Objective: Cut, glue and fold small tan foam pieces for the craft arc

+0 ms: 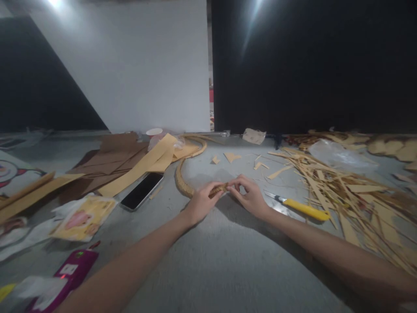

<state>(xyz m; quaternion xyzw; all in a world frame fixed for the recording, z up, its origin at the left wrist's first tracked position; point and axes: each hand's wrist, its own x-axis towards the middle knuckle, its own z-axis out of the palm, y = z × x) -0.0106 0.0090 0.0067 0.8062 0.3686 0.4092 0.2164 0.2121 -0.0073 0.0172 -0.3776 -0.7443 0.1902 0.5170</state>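
A long tan braided cord [183, 184] curves from the back of the grey table toward me. My left hand [203, 202] is closed around it near its close end. The end of the cord sticks out between thumb and fingers, pointing right. My right hand [247, 194] meets it there, thumb and index finger pinched at the tip. A yellow utility knife [306, 209] with its blade out lies just right of my right hand. Small tan offcuts [232, 157] are scattered beyond my hands.
Left of the cord lie a black-screened phone [142, 191], tan strips [143, 167], brown sheets [107, 152], a yellow tissue pack [84, 218] and a purple device [76, 265]. A pile of thin tan strips [329, 182] and clear plastic [339, 155] fill the right side. Upright panels [156, 65] stand behind.
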